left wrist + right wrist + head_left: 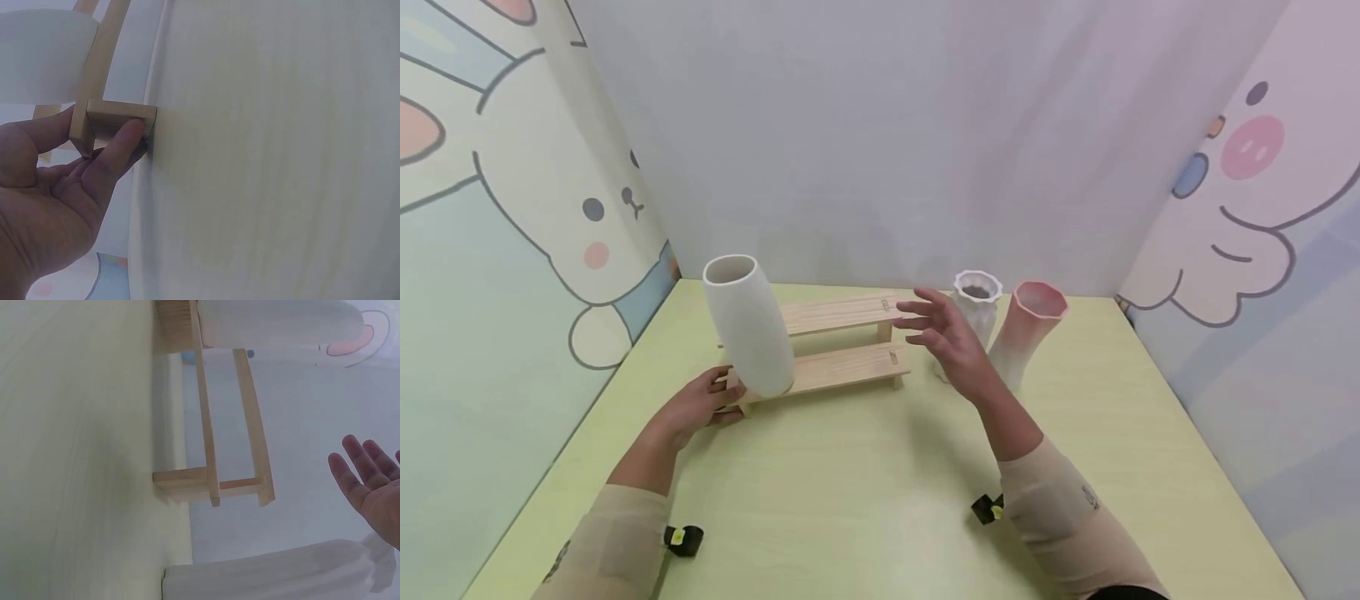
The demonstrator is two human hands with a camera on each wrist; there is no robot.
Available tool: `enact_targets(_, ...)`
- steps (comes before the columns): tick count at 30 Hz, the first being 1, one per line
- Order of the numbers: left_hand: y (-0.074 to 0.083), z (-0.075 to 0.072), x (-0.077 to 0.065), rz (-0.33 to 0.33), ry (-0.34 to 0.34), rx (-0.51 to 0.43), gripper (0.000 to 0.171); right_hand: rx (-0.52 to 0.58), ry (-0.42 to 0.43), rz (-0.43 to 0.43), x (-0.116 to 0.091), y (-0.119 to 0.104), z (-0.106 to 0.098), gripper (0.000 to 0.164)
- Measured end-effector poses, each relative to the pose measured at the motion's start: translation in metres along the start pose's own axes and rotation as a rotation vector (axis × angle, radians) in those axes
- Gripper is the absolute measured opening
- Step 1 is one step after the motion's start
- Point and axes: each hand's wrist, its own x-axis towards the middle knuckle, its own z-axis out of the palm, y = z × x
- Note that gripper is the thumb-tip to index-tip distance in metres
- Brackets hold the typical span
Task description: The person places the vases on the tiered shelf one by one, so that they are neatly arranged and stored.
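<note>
A two-tier wooden stand [850,367] stands on the table, and a tall smooth white vase [748,325] is upright on the left end of its lower board. My left hand [696,404] grips that left end. In the left wrist view, the thumb lies at the board [94,81] and fingers reach to its leg [122,109]. Fingers spread, my right hand [947,337] is raised beyond the stand's right end, holding nothing. Behind it in the head view is a white vase with a ruffled rim [976,287], partly hidden by the hand.
A pink-to-white vase [1026,333] stands at the right, beside the ruffled one. The pale yellow table [850,500] meets a grey curtain-like backdrop [887,150] at the back. Side panels with cartoon animals [542,208] border the left and right.
</note>
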Motion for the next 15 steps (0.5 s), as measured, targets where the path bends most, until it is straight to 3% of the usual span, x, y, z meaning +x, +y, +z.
enact_targets(4,0.0,0.0,0.0,0.002,0.0,-0.001,0.081,-0.023,-0.015,0.015,-0.007,-0.003,-0.011,0.078)
enact_targets(11,0.0,-0.001,0.0,0.007,0.003,-0.004,0.077,-0.075,-0.081,0.052,-0.014,-0.014,-0.034,0.053)
enact_targets(15,-0.001,-0.002,0.001,0.006,0.005,-0.003,0.078,-0.076,-0.074,0.039,-0.018,-0.024,-0.05,0.054)
